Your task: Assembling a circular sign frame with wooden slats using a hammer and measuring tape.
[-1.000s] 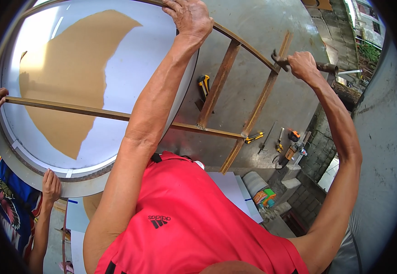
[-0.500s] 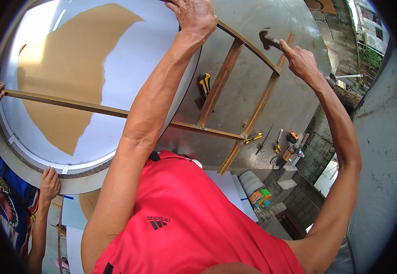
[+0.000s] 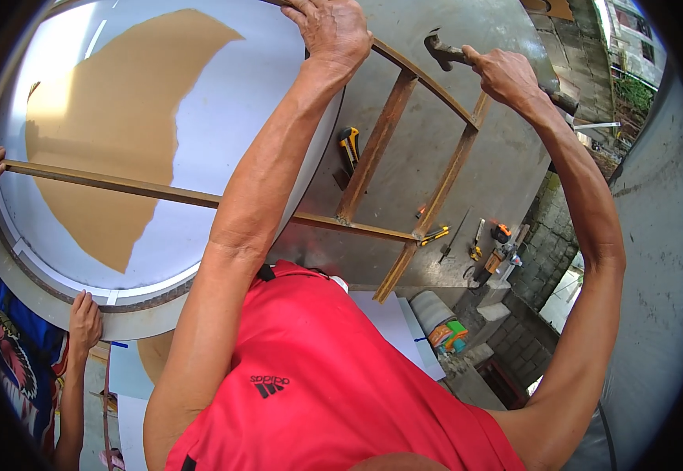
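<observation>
My right hand (image 3: 508, 76) is closed around the handle of a claw hammer (image 3: 440, 52), raised over the far end of a rusty metal frame (image 3: 373, 153). The frame is made of long angle bars joined by shorter crossbars. At the top middle, my left hand (image 3: 329, 33) is wrapped over the frame's far long bar; its fingertips are partly hidden. Under the frame on the left lies a large round panel (image 3: 223, 94) with a white face and a grey rim. A torn-edged piece of brown paper (image 3: 113, 133) shows on that face.
Another person's hands hold the near bar's left end (image 3: 35, 168) and the panel's rim (image 3: 51, 302). On the grey metal table (image 3: 420, 271) lie yellow-black utility knives (image 3: 349, 147), an orange tape measure (image 3: 501, 232) and a power tool (image 3: 492, 263). A roll (image 3: 432, 312) lies below its near edge.
The hammer has moved to the left and slightly farther away, with my right hand following. My left hand keeps its hold on the bar, and the frame is nearly still.
</observation>
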The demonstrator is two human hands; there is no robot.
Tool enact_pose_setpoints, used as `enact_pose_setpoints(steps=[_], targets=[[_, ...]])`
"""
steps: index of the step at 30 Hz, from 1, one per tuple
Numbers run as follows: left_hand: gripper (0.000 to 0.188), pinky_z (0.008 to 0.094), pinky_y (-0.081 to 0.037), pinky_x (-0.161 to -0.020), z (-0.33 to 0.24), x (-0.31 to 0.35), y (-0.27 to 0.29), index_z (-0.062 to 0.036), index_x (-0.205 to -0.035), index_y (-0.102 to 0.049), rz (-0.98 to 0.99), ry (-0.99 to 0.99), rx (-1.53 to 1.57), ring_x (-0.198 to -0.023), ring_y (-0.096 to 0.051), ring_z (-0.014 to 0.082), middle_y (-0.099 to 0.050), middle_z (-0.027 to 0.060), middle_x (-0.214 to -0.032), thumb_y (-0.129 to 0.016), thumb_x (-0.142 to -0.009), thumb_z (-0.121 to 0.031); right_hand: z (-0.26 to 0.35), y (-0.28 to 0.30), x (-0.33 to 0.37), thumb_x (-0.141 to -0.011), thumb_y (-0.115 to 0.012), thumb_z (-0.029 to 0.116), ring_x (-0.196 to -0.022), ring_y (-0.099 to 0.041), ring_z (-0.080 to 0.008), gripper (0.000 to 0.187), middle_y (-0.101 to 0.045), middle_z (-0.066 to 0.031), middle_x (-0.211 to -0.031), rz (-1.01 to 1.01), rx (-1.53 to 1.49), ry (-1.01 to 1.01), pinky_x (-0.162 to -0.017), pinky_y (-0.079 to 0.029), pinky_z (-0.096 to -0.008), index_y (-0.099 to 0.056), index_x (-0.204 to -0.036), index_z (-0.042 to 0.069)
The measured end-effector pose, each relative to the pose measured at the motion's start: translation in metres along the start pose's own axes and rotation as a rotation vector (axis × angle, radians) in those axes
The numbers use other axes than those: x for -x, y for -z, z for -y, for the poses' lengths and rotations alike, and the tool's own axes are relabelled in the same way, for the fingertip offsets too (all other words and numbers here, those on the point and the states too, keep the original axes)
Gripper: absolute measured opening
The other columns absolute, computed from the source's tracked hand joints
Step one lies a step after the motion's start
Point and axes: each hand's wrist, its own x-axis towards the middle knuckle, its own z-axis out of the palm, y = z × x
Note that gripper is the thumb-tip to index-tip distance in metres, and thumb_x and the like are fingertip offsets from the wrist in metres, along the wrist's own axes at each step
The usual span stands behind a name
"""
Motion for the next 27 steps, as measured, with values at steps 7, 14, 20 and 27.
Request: enact_pose_setpoints(steps=[7,14,20,27], targets=[[0.062,0.0698,-0.029,-0.107,0.000,-0.001,-0.003,0.0170,-0.114,-0.061,-0.040,0.010,0.021,-0.129,-0.036,0.0644,-0.046,0.0457,-0.131,-0.078,-0.071,-0.024,-0.014,-0.019,-0.011,-0.084,-0.060,0.010,-0.076,-0.071,-0.0356,0.023,-0.069,-0.0171,-0.076,0.450,0.282,0.139,-0.063,-0.056,-0.0430,-0.061,-0.105,0.003],[0.070,0.0694,-0.023,-0.111,-0.002,0.006,-0.008,0.0224,-0.122,-0.051,-0.080,-0.002,0.087,-0.129,-0.035,0.0639,-0.044,0.0477,-0.131,-0.073,-0.074,-0.023,0.004,-0.022,0.017,-0.089,-0.054,0.006,-0.068,-0.067,-0.0361,0.042,-0.063,-0.0170,-0.067,-0.108,-0.012,-0.018,-0.057,-0.051,-0.0474,-0.051,-0.130,0.012],[0.067,0.0693,-0.028,-0.108,-0.006,-0.001,0.002,0.0182,-0.116,-0.059,-0.001,0.038,-0.011,-0.130,-0.035,0.0641,-0.047,0.0445,-0.132,-0.080,-0.072,-0.027,0.000,-0.012,0.000,-0.077,-0.062,0.008,-0.077,-0.071,-0.0348,0.016,-0.071,-0.0160,-0.081,0.421,0.173,0.114,-0.066,-0.057,-0.0445,-0.075,-0.087,0.007],[0.067,0.0693,-0.027,-0.108,-0.006,0.002,-0.002,0.0178,-0.116,-0.058,0.005,-0.003,-0.012,-0.130,-0.034,0.0646,-0.046,0.0448,-0.133,-0.080,-0.071,-0.027,0.004,-0.029,0.016,-0.089,-0.057,0.009,-0.070,-0.068,-0.0360,0.028,-0.063,-0.0171,-0.070,-0.183,-0.012,-0.034,-0.059,-0.051,-0.0481,-0.061,-0.116,0.012]])
